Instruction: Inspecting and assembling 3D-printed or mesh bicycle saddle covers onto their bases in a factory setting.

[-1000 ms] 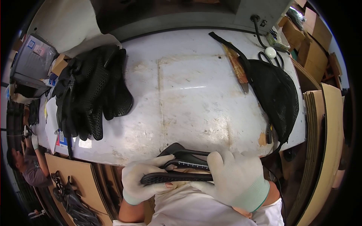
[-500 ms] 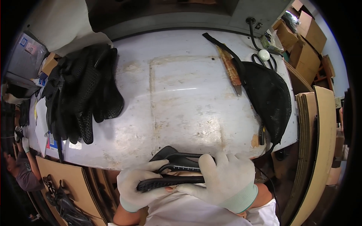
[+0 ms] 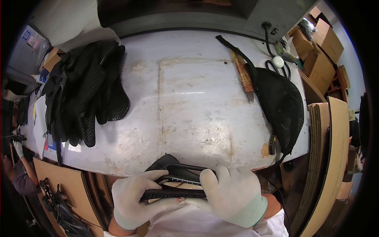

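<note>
Both my hands wear white knit gloves and hold a black bicycle saddle at the table's front edge, close to my body. Its rails show, one with white tick marks along it. My left hand is closed round the left part, thumb below and fingers above. On the right part, my right hand grips with the fingers over the top and the thumb underneath. Much of the saddle is hidden under the gloves. Beyond them lies the stained white tabletop.
Black honeycomb-textured pieces are heaped at the left. At the right lie a black mesh pouch with a strap and a blade with a tape-wrapped handle. Cardboard sheets stand along the right. Another person works at far left.
Both hands and the saddle have shifted slightly left in the picture. The saddle looks a little more tilted, with less of its near edge showing. The view itself has moved slightly.
</note>
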